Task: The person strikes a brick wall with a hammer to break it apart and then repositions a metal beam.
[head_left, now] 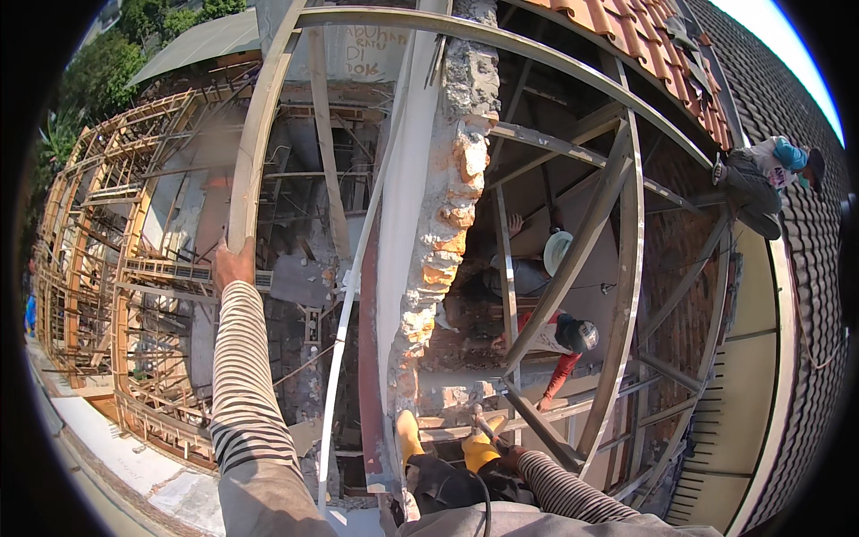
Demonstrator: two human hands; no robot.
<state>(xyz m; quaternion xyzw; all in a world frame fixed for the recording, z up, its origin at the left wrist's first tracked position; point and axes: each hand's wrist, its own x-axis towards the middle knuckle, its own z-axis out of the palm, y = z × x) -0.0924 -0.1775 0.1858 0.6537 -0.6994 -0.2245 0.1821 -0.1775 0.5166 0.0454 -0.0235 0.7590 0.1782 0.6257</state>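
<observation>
On steel beam (pixel 246 170), L hand (pixel 233 264) gripping

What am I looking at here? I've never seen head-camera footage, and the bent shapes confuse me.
This single picture comes from a wide camera on a person's head, looking down. The lens bends straight edges. The striped sleeves are the person's own arms. The left hand grips a steel beam of a roof frame. The right hand is low, by the yellow boots; whether its fingers hold anything cannot be told. Below are a broken brick wall and a worker. Another person crouches on the tiled roof.
</observation>
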